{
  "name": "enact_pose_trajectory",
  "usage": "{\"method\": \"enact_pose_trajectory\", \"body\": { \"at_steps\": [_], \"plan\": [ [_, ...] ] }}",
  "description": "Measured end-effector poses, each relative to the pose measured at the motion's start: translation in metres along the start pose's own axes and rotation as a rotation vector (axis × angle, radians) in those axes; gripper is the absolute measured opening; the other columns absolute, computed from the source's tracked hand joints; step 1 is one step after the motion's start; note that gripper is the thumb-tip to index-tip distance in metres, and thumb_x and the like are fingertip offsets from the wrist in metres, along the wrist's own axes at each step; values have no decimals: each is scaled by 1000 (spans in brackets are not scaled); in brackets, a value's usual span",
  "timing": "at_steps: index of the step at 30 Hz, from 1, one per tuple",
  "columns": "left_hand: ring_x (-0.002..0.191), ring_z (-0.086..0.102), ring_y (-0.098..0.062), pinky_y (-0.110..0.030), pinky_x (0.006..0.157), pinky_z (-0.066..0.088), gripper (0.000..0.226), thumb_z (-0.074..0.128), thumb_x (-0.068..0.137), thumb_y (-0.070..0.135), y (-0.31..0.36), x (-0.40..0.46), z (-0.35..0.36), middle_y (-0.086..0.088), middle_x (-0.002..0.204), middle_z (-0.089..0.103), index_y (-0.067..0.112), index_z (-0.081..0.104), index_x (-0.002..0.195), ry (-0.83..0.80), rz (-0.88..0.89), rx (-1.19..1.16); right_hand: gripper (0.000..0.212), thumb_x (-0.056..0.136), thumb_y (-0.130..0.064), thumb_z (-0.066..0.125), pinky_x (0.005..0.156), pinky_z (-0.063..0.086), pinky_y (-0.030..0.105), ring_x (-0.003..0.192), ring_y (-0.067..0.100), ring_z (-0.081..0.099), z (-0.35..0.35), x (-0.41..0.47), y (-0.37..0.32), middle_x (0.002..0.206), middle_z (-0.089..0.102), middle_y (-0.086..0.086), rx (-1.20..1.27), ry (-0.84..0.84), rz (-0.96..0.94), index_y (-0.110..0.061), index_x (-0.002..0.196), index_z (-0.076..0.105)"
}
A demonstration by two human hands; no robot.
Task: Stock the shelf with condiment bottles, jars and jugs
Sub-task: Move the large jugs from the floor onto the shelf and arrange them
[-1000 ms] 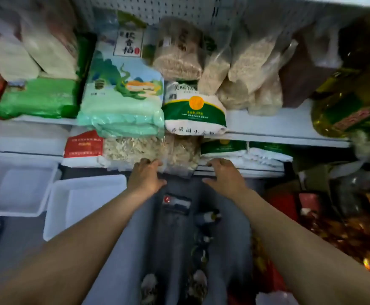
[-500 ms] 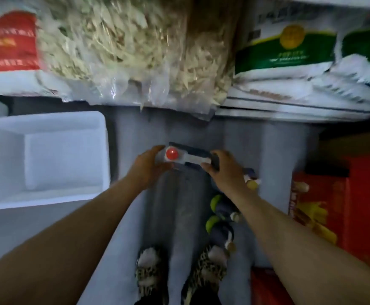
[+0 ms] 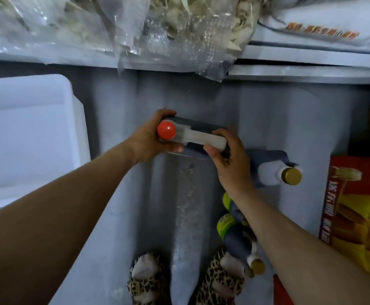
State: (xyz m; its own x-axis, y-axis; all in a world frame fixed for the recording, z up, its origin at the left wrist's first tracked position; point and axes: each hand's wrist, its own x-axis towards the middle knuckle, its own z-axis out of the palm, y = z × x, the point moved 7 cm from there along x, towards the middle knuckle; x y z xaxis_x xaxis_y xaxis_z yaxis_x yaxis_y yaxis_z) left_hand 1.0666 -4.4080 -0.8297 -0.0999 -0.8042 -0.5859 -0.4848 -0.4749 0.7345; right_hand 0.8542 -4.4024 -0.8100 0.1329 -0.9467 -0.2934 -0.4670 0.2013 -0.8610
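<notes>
Nearest, slippers (image 3: 186, 280) on the floor (image 3: 113, 216), w/ two green-label bottles (image 3: 234, 232) lying just right of them. Farther, beyond those bottles, a gold-cap bottle (image 3: 276, 170) lies on its side. Just left of it is the jug (image 3: 192, 137), dark w/ a red cap: left hand (image 3: 151, 139) is wrapped round its cap end, right hand (image 3: 228, 157) grips the white handle. Red box (image 3: 355, 212) sits right of the jug, white bin (image 3: 25, 137) left. Beyond the jug, clear bags (image 3: 135, 29) overhang the shelf (image 3: 311, 62).

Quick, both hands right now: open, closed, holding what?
Left hand: closed on the jug, at its red-capped end.
Right hand: closed on the same jug's white handle.
</notes>
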Motion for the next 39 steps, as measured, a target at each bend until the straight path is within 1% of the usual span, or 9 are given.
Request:
{"method": "enact_pose_trajectory", "body": {
  "at_steps": [5, 7, 10, 15, 19, 24, 27, 29, 39],
  "plan": [
    [97, 54, 1, 1, 73, 39, 83, 89, 65, 22, 2, -2, -4, 18, 114, 51, 35, 44, 133, 70, 9, 0, 33, 91, -30, 66, 104, 45, 33, 128, 22, 50, 0, 4, 0, 132, 56, 9, -67, -74, -20, -9, 116, 59],
    [103, 54, -6, -6, 80, 39, 81, 89, 65, 22, 5, -3, -5, 11, 120, 53, 33, 46, 133, 76, 8, 9, 35, 92, -29, 65, 105, 42, 23, 129, 18, 50, -2, 4, -3, 137, 56, 6, -97, -101, -27, -9, 119, 59],
    [113, 54, -17, -25, 91, 47, 69, 87, 67, 23, 14, -6, -12, 5, 122, 55, 28, 53, 127, 114, -31, -63, 33, 92, -33, 65, 81, 42, 4, 105, 13, 59, -11, 4, -15, 113, 64, 0, -92, -72, -7, -12, 117, 60],
    [116, 55, -21, -39, 102, 45, 57, 84, 72, 26, 34, -31, -25, 1, 121, 62, 24, 60, 124, 105, -103, -60, 35, 92, -35, 65, 84, 52, 32, 100, 18, 63, -23, -10, -50, 103, 68, 2, -167, -94, 20, -11, 117, 62],
    [116, 55, -21, -40, 101, 46, 53, 83, 74, 26, 67, -73, -40, 0, 119, 63, 25, 61, 122, 104, -94, -83, 32, 93, -32, 65, 77, 50, 24, 96, 21, 64, -48, -29, -94, 95, 62, -7, -174, -113, 40, -14, 119, 60],
    [113, 58, -19, -42, 101, 48, 57, 86, 70, 30, 146, -130, -82, 1, 118, 65, 25, 63, 121, 128, -50, -104, 34, 91, -35, 68, 75, 52, 37, 91, 26, 66, -104, -52, -198, 97, 70, 10, -242, -56, -9, -13, 117, 65],
    [110, 61, -15, -24, 93, 48, 53, 87, 69, 31, 207, -168, -114, 7, 111, 68, 27, 65, 117, 147, -5, -128, 37, 90, -37, 69, 79, 52, 45, 93, 30, 65, -140, -70, -270, 99, 71, 13, -259, -21, -18, -13, 117, 65],
    [108, 62, -13, -14, 82, 45, 47, 86, 72, 26, 252, -198, -135, 10, 106, 68, 28, 65, 114, 153, 49, -157, 37, 89, -41, 68, 73, 47, 35, 90, 26, 65, -164, -83, -319, 92, 69, 6, -298, 20, -38, -15, 116, 65],
    [103, 62, -13, -23, 83, 49, 49, 82, 72, 46, 496, -361, -252, 9, 109, 69, 30, 68, 116, 293, 357, 8, 43, 89, -55, 61, 66, 42, 38, 91, 37, 64, -300, -162, -583, 89, 72, 13, -467, 257, -267, -19, 112, 65]
  ]
}}
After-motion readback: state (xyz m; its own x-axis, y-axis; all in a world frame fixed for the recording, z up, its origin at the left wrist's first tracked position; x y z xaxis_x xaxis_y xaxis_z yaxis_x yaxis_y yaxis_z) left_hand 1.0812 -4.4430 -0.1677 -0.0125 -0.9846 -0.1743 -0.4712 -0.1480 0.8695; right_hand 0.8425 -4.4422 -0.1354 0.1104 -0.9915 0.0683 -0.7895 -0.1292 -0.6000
